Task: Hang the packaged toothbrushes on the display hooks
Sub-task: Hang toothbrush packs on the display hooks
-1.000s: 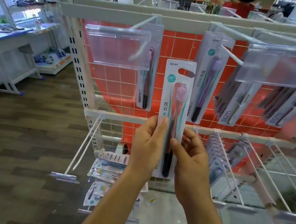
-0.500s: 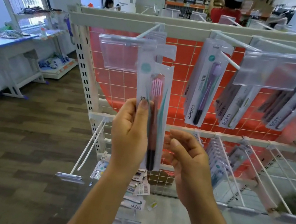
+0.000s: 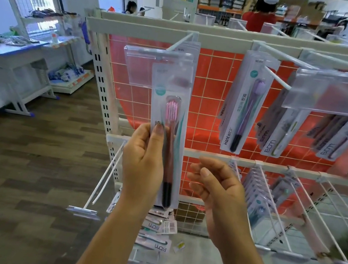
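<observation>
Left hand [image 3: 143,163] pinches pink toothbrush pack [image 3: 166,135] upright, top behind clear label holder [image 3: 156,67]; right hand [image 3: 216,191] empty, fingers loosely curled.

Both forearms bare, no sleeves in view. Left hand [image 3: 143,163] bare: no glove, ring or watch; thumbnail short, unpainted. Right hand [image 3: 217,198] bare likewise: no ring, no wristband; nails short, plain.

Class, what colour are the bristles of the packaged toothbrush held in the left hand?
Pink, clearest in the head view: packaged toothbrush, left hand.
</observation>
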Available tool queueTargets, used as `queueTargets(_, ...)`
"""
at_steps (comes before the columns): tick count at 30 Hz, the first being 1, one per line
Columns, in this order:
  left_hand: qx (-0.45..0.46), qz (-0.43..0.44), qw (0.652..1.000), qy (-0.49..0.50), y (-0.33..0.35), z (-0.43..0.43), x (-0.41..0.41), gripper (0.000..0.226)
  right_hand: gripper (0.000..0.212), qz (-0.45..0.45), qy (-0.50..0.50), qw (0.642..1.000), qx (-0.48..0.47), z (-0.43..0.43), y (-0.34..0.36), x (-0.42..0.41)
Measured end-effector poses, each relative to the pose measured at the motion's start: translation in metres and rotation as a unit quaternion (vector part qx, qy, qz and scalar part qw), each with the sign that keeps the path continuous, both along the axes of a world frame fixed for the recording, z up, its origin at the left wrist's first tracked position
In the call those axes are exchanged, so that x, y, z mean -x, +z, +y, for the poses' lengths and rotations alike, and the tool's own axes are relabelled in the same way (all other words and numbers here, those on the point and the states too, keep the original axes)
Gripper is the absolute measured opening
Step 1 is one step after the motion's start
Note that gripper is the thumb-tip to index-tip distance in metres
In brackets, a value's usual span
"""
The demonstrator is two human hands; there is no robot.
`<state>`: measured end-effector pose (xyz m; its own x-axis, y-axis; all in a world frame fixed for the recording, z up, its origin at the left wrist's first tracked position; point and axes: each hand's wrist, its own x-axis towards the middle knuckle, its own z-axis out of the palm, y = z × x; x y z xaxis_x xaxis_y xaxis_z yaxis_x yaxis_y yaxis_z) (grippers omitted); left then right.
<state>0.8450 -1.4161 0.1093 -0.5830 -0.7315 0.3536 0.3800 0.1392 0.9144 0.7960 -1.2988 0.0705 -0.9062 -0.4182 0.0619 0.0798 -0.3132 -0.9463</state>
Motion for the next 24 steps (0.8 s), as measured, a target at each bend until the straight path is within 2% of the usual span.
queueTargets(4, -0.009, 0.004, 1.0, -0.018, -0.001, -0.002, -0.001, 0.03, 0.019, -0.003, 0.0, 1.0, -0.006, -0.002, -0.002, 0.0)
queueTargets(12, -0.014, -0.017, 1.0, 0.014, -0.006, -0.01, 0.003, 0.029, 0.019, 0.004, 0.006, 1.0, -0.011, -0.006, -0.005, 0.002)
queueTargets(18, 0.022, -0.026, 0.999, 0.014, -0.007, -0.014, 0.015, 0.03, 0.017, 0.005, 0.008, 1.0, -0.009, -0.009, -0.009, 0.004)
queueTargets(24, 0.067, -0.078, 0.995, 0.011, -0.003, -0.033, 0.047, 0.032, 0.016, -0.001, 0.016, 1.0, -0.011, -0.01, -0.013, 0.011)
